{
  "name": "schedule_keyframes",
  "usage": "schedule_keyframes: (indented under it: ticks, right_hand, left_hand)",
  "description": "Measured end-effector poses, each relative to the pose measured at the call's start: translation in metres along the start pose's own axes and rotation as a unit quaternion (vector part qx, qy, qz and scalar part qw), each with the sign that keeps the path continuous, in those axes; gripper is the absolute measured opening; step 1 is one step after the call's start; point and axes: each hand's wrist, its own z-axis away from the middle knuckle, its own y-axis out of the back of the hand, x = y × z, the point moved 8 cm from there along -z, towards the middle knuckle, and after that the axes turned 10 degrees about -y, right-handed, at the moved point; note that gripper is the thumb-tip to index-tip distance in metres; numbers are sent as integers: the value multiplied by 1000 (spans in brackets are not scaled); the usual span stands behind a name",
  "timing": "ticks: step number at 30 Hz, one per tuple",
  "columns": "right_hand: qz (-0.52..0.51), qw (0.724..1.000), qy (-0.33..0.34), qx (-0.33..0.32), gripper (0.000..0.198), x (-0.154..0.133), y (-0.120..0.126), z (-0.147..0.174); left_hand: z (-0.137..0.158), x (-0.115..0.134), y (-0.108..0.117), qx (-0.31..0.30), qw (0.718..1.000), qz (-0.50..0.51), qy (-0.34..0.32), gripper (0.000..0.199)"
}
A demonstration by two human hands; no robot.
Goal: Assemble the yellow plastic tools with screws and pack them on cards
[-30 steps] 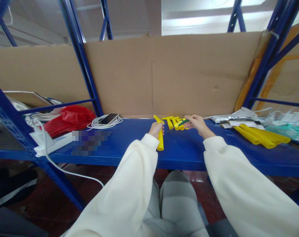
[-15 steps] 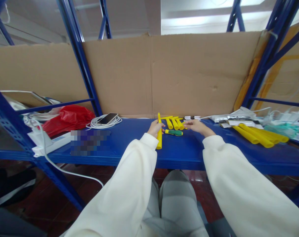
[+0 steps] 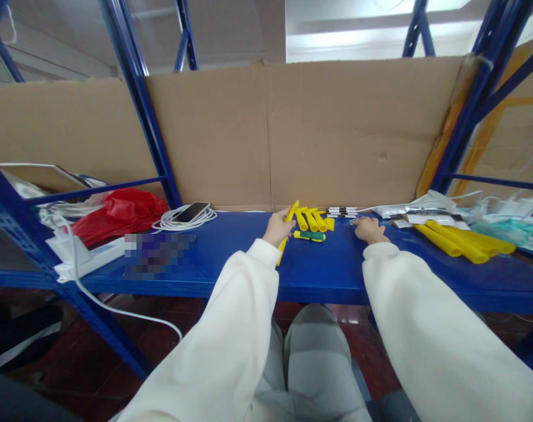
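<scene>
My left hand is closed round a slim yellow tube-like piece, which leans with its upper end to the right. My right hand lies low over the blue shelf, fingers drawn together near a small pale bit that I cannot make out. Just beyond its fingertips is a stack of black-and-white striped pieces. Between the hands sits a row of short yellow tubes, with a small yellow piece at its right end. A green and yellow screwdriver handle lies in front of them.
Longer yellow tubes lie at the right by silver packets. On the left are a phone on a coiled white cable, a red bag and a white power strip. Cardboard closes the back.
My right hand has moved right, away from the short yellow tubes, uncovering the small yellow piece. The yellow piece in my left hand has tilted, its top to the right.
</scene>
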Motion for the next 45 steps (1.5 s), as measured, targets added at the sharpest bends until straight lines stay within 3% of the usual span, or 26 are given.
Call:
schedule_keyframes:
  ticks: [5,8,11,13,17,23,27,29,32,36,42,45]
  right_hand:
    - [35,999,5,-5,54,-2,-3,0]
    - [37,999,15,-6,54,-4,-5,-1]
    - [32,999,16,-16,54,-5,-6,-2]
    - [33,999,21,-15,50,-7,-4,-2]
    - [36,998,46,4,36,-16,2,1]
    - [-14,1000,16,-16,21,-17,-2,-5]
    - [-77,996,52,0,12,-30,3,-7]
    - [-162,981,102,-15,10,-45,7,-1]
    - [-303,930,200,-65,9,-74,12,18]
    - [-373,872,295,-118,6,-105,8,44]
    - [-370,851,360,-102,10,-119,2,53]
    - [-354,853,369,-102,11,-121,1,53]
  left_hand:
    - [-2,11,-4,-49,978,-178,-97,57]
    - [6,18,-18,-106,931,-303,-170,53]
    - [16,13,-36,-186,879,-397,-186,54]
    - [18,11,-39,-200,866,-418,-186,54]
    - [16,13,-36,-186,867,-421,-192,55]
    - [16,14,-33,-173,859,-442,-194,53]
    - [17,12,-33,-172,856,-449,-190,54]
    - [16,11,-32,-172,859,-446,-184,54]
    - [15,10,-31,-169,866,-438,-173,54]
    - [14,11,-31,-167,868,-437,-169,54]
    - [15,12,-33,-164,861,-447,-180,53]
    - [15,12,-32,-159,860,-451,-179,53]
